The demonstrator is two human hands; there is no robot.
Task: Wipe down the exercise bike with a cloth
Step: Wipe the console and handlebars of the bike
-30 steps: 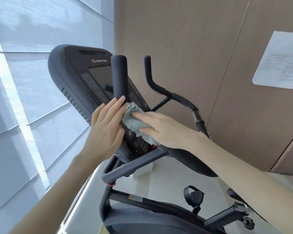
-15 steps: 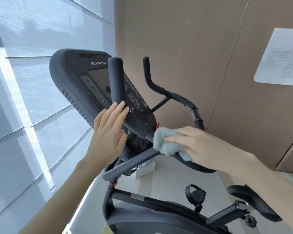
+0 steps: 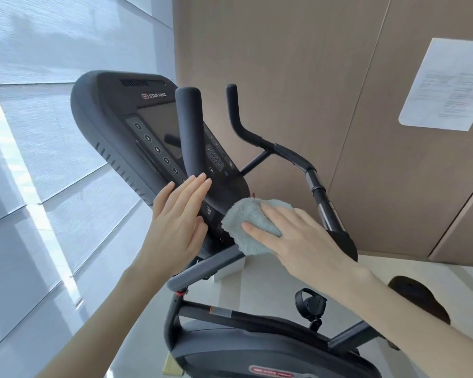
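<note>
The black exercise bike's console (image 3: 137, 115) tilts up at centre left, with two upright handlebar grips (image 3: 187, 132) in front of it. My left hand (image 3: 175, 227) lies flat with straight fingers against the console's lower left edge, beside the near grip. My right hand (image 3: 298, 241) presses a light blue-grey cloth (image 3: 246, 219) against the console's lower right part with fingers spread flat over it. The cloth covers part of the console's lower panel.
A tan wall panel (image 3: 311, 77) with a white paper sheet (image 3: 445, 85) stands behind the bike. Frosted window panes (image 3: 52, 159) fill the left. The bike's frame, a pedal (image 3: 310, 304) and the shroud (image 3: 257, 358) sit below over a pale floor.
My right hand swept the cloth from the console's middle to its lower right edge, then back a little onto the lower panel. My left hand stayed against the console.
</note>
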